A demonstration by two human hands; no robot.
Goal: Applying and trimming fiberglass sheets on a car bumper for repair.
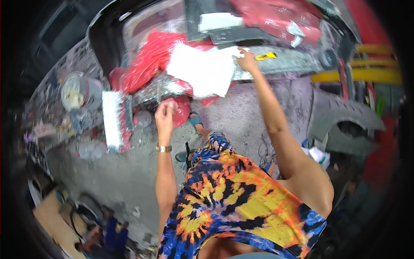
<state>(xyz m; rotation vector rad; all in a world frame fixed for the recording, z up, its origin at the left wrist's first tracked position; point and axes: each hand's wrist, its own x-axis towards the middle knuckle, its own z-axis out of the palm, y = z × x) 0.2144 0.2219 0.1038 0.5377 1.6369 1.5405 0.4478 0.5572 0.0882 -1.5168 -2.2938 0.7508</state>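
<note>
My right hand point(247, 61) reaches far forward, its fingers closed at the right corner of a bright white sheet point(202, 71). That sheet lies partly over crumpled red plastic film point(151, 56), its lower corner hanging over the edge. Just right of the hand, a yellow utility knife point(265, 56) rests on a grey, film-covered panel point(284, 60). My left hand point(165, 113), a gold watch on its wrist, is raised nearer to me with fingers pinched together. A red patch of film point(181, 112) shows beside it; whatever the fingers hold cannot be made out.
A white bucket point(82, 91) stands at left, beside a strip point(113, 121) of white sheet on red film. Plastic bottles point(92, 150) lie lower down. A grey car fender point(345, 123) is at right, below yellow bars point(358, 76). Another person point(105, 233) is at lower left.
</note>
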